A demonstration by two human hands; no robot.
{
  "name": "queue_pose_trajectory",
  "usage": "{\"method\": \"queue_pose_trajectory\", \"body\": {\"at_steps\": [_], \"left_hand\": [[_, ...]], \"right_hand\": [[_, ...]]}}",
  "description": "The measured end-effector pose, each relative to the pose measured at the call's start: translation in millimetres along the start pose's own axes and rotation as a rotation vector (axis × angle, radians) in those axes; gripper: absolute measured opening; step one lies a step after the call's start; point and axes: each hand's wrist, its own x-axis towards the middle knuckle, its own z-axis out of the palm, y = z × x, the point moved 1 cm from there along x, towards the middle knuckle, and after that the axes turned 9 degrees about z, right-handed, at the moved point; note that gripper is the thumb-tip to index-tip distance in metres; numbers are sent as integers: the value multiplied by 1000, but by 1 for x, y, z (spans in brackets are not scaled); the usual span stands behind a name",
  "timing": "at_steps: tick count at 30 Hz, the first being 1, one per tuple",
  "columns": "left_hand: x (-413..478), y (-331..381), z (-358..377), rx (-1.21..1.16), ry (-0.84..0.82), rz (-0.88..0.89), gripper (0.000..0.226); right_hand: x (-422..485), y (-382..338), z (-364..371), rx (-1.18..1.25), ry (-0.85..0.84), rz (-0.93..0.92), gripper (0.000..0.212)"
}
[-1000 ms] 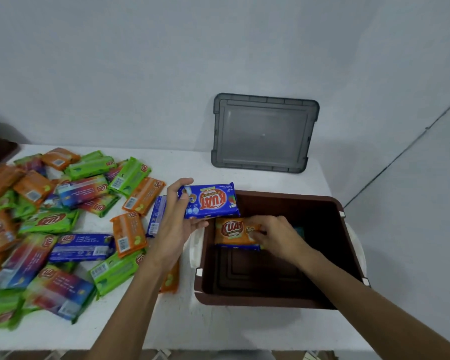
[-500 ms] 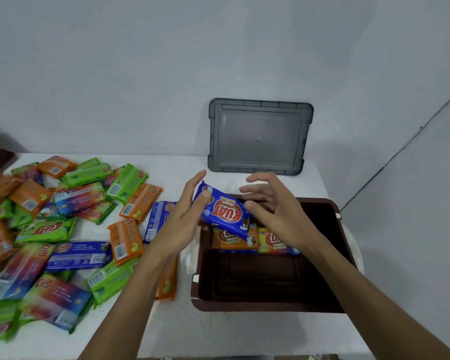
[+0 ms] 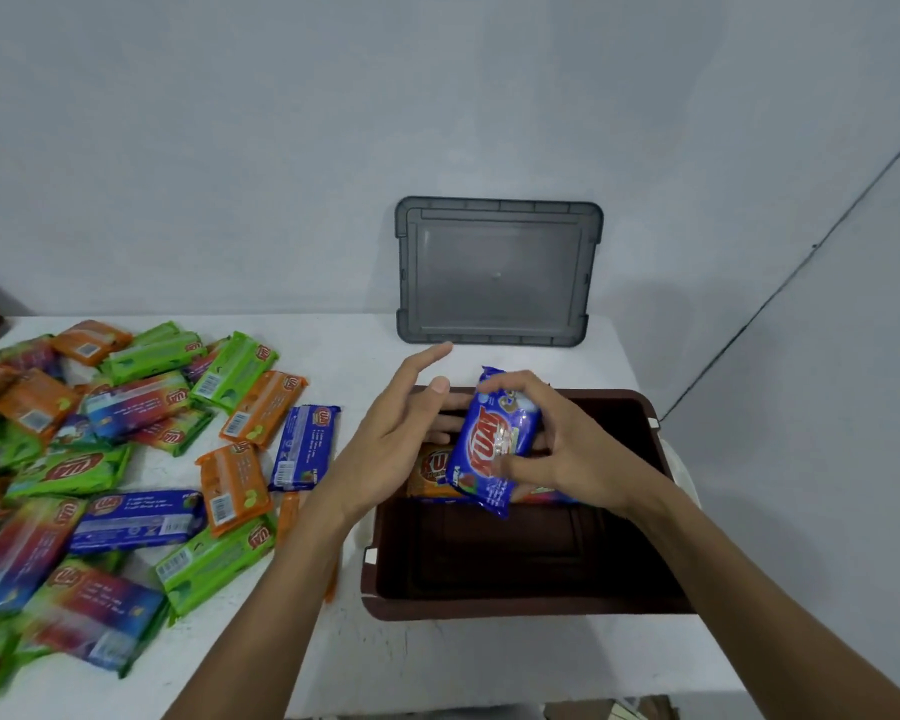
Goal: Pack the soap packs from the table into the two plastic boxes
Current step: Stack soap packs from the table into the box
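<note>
The right hand (image 3: 567,452) pinches the blue soap pack (image 3: 492,444) on edge, the box (image 3: 520,610) beneath its fingers, probably to slot it in; the left hand (image 3: 396,433) is spread and empty.

Glossy plastic wrapper on the blue soap pack (image 3: 492,443); smooth brown plastic box (image 3: 520,608); translucent grey plastic lid (image 3: 497,272); matt white table (image 3: 344,335).

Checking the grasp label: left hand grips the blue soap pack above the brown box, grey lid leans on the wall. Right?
No. The head view shows the right hand gripping the blue soap pack; the left hand is open beside it. The pack is above the brown box, and the grey lid leans on the wall.
</note>
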Motion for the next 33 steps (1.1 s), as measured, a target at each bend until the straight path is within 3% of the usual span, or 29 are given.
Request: {"method": "queue_pose_trajectory", "body": {"at_steps": [3,7,9,19,23,27,33], "left_hand": [[-4,-7,-4,204,-59,51,41],[-13,-32,-17,699,81,201,38],[-18,-43,-19,807,121,229,38],[-23,-53,-19,761,186,118,31],[-24,-52,-18,720,224,122,32],[-24,-54,-17,700,234,126,32],[-24,-57,-18,646,246,129,34]], "right_hand": [[-9,10,-6,49,105,-23,47],[-22,26,-21,15,282,40,38],[-25,35,-28,-15,326,107,36],[-3,73,-19,-124,419,359,24],[0,75,-18,-356,459,350,22],[1,78,-13,-721,397,379,33],[7,80,-11,-847,351,428,44]]}}
